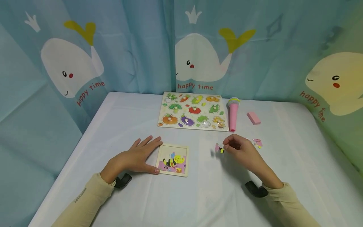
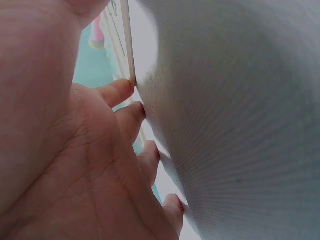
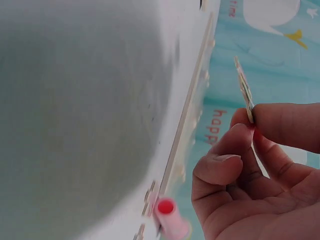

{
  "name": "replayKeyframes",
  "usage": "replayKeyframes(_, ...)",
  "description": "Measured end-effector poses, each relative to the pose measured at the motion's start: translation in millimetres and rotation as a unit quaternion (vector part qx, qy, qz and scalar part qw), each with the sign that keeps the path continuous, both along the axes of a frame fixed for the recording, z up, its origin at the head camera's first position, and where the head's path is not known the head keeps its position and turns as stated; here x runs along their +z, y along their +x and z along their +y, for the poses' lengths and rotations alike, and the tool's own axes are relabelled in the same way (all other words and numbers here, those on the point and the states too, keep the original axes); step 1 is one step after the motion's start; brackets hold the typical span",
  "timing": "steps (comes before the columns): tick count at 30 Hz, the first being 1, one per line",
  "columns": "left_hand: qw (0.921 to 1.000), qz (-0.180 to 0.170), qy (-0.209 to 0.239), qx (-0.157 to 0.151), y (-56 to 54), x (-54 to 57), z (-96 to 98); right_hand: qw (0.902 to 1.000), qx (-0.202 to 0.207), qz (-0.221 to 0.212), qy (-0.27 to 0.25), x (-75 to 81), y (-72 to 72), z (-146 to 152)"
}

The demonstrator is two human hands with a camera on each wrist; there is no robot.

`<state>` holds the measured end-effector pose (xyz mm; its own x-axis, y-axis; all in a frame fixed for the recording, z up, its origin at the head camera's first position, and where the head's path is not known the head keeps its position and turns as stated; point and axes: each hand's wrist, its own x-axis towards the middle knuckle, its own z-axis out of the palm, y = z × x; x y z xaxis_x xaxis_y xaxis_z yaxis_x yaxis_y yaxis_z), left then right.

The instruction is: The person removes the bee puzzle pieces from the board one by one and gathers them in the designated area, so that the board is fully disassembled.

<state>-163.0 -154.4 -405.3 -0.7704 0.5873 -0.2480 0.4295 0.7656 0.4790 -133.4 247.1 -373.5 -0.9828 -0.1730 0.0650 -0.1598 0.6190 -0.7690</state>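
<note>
A square wooden puzzle tray point(image 1: 187, 160) lies on the table, its lower part filled with pieces forming a bee picture point(image 1: 179, 158) and its upper part bare wood. My left hand point(image 1: 136, 159) spreads along the tray's left side, thumb at the near corner and a fingertip at the far one. In the left wrist view the fingers point(image 2: 131, 117) are extended down to the cloth beside the tray edge. Right of the tray, my right hand point(image 1: 241, 152) pinches a pink, black and yellow jigsaw piece point(image 1: 218, 148) between thumb and fingertips, raised above the table.
Just beyond my right hand lies a loose pink jigsaw piece point(image 1: 257, 142). Farther back are a vegetable peg puzzle board point(image 1: 181, 108), a pink toy microphone point(image 1: 233, 115) and a pink block point(image 1: 253, 118). A blue curtain point(image 1: 153, 47) with whales hangs behind the white-covered table point(image 1: 210, 195).
</note>
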Motion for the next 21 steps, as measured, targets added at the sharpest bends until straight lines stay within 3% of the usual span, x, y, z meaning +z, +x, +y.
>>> replayKeyframes(21,1.0,-0.003,0.003,-0.001,1.5,5.1,0.0,0.9985,-0.03,0.006,0.046,-11.4,0.5,42)
